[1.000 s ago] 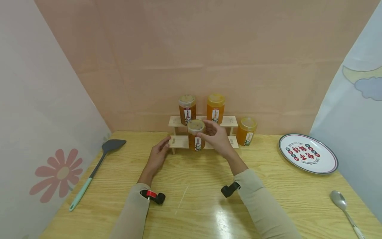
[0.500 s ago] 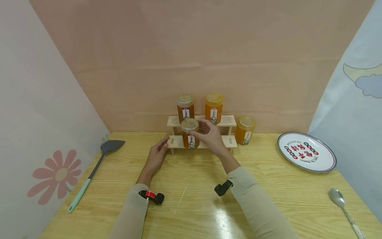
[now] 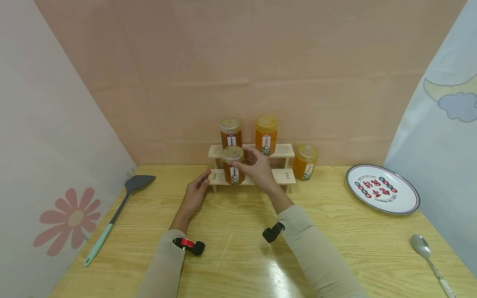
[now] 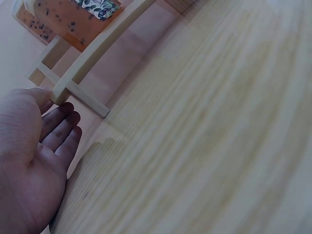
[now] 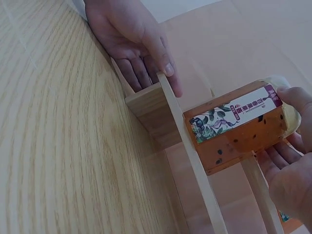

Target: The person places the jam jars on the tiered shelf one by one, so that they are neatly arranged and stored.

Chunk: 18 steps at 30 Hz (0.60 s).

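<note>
My right hand (image 3: pixel 259 169) grips the lidded end of a jar (image 3: pixel 233 167) of amber contents with dark specks. The jar stands on the left part of the lower step of a small wooden two-step rack (image 3: pixel 284 176); in the right wrist view its base (image 5: pixel 202 158) meets the board. My left hand (image 3: pixel 195 192) holds the left end of that board, thumb and forefinger at the corner, the other fingers (image 4: pixel 68 146) loosely extended below. On the upper step stand a similar dark-specked jar (image 3: pixel 231 131), partly hidden, and a brighter orange jar (image 3: pixel 266 136).
Another orange jar (image 3: pixel 306 163) stands on the table right of the rack. A white printed plate (image 3: pixel 402 186) lies farther right, with a metal spoon (image 3: pixel 421 246) nearer. At the left lies a spatula (image 3: pixel 119 211) with a mint handle. A pinkish backdrop rises behind.
My right hand has carried the dark-specked jar leftward along the lower step, from near its middle to its left part. The left hand has stayed at the rack's left end.
</note>
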Motion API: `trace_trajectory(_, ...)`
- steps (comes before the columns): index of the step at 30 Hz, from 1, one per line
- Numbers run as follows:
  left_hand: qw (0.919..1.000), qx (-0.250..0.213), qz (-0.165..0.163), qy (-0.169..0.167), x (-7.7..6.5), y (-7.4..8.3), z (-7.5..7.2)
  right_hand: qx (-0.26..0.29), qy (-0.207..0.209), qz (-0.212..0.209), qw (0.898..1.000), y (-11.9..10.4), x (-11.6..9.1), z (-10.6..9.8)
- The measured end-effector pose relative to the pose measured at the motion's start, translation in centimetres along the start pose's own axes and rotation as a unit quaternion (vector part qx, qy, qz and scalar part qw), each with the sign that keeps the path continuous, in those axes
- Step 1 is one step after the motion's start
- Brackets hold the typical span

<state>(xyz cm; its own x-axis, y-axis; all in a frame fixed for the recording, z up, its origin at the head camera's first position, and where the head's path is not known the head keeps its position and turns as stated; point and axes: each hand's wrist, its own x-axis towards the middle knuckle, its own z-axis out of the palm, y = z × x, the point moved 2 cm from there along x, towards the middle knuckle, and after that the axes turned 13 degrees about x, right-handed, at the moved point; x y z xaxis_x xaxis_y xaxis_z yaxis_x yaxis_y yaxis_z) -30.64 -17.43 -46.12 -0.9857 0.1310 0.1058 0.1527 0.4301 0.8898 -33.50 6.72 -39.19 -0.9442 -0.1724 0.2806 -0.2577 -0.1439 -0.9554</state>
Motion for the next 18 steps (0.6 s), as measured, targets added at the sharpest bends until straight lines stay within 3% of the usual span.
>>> trace_trajectory(9,1.0000,0.005,0.004,-0.003,0.1,-0.1,-0.1,-0.002,0.012,0.005,1.000,0.0,0.4,0.5)
trace_trajectory(18,0.9999,0.004,0.007,0.007,1.4,-3.0,0.5,-0.033,-0.003,0.020,0.999,-1.1,-0.2,-0.6)
